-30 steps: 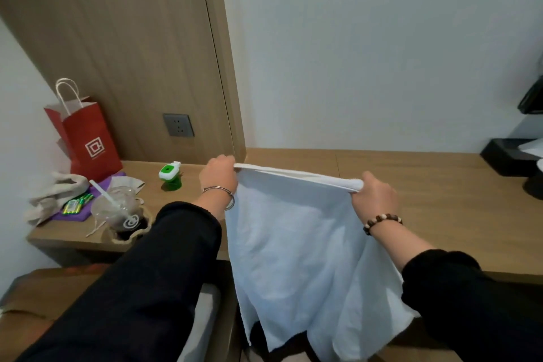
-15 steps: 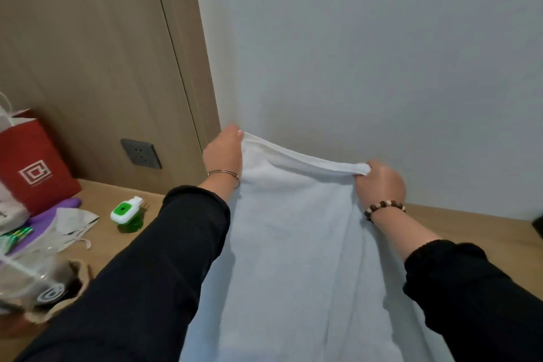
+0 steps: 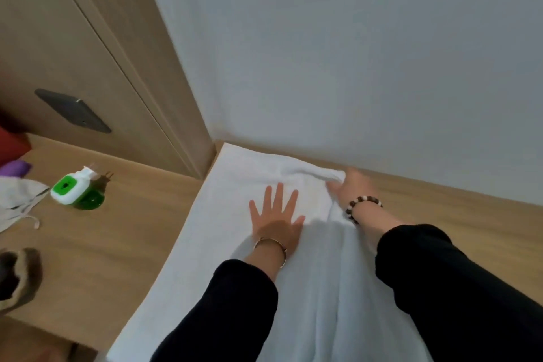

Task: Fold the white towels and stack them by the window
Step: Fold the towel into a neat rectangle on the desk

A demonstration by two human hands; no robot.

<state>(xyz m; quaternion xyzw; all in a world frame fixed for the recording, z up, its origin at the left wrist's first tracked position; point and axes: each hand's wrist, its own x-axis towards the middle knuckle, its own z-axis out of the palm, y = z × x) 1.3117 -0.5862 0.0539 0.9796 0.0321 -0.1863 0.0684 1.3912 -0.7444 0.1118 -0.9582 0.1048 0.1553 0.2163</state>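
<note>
Head view. We see one towel [image 3: 229,214] spread on the wooden counter [image 3: 117,244]. Its far short edge lies against the foot of the pale wall [image 3: 352,53]. Its long axis runs from that wall back toward us, and the near end leaves the frame at the bottom. The left long edge is straight and flat. The right side is rumpled, with lengthwise folds beneath the right sleeve.

The left hand [image 3: 276,219] lies palm down on the far half of the towel, fingers spread, and appears to pin the cloth to the counter. The right hand [image 3: 349,188] is at the far right corner, just beside the wall. Its fingers pinch a bunched piece of the far edge; the frame is blurred there, so we cannot tell the exact grip.

We judge the step in hand to be flattening before the first fold. The slack lies to the right of the left hand and next to the right hand, so the right hand is the nearer one to draw that corner square.

A green-and-white bottle [image 3: 69,189] stands on the counter well to the left. No window shows here.
</note>
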